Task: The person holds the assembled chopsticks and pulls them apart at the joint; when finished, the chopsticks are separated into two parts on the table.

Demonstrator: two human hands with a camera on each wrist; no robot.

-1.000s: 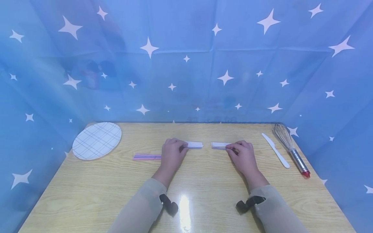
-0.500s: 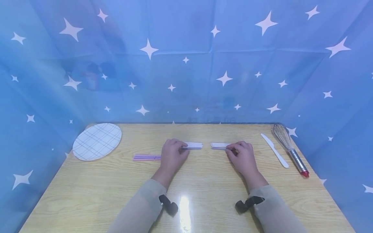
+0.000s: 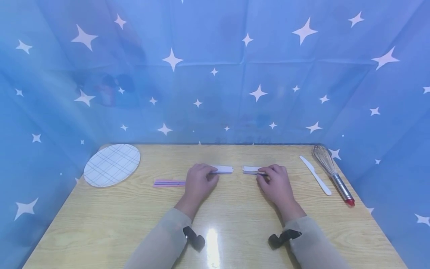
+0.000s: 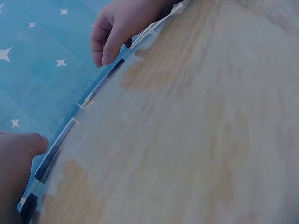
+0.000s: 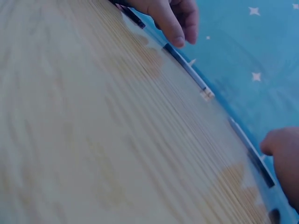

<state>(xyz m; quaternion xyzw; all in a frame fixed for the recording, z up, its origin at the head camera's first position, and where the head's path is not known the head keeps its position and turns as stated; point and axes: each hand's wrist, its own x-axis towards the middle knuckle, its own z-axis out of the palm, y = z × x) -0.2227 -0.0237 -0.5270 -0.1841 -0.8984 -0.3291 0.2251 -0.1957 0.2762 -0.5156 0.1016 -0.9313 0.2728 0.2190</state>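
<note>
Two flat white bundles, seemingly of thin parallel sticks, lie end to end on the table with a small gap. The left bundle and right bundle have toothed inner ends in the head view. My left hand is at the outer end of the left one, thumb and forefinger apart. Over the right bundle's outer end is my right hand, with a gap between thumb and forefinger. Seen edge-on in the left wrist view, the near bundle lies just beside my left thumb. A pink striped bundle is partly hidden behind my left hand.
A checked white plate lies at the back left. A white knife and a whisk with a red end lie at the right. Blue star-patterned cloth stands behind the table.
My right hand has shifted slightly left along its bundle, and its thumb has parted from the forefinger. My left hand stays nearly in place. The head view has tilted a little.
</note>
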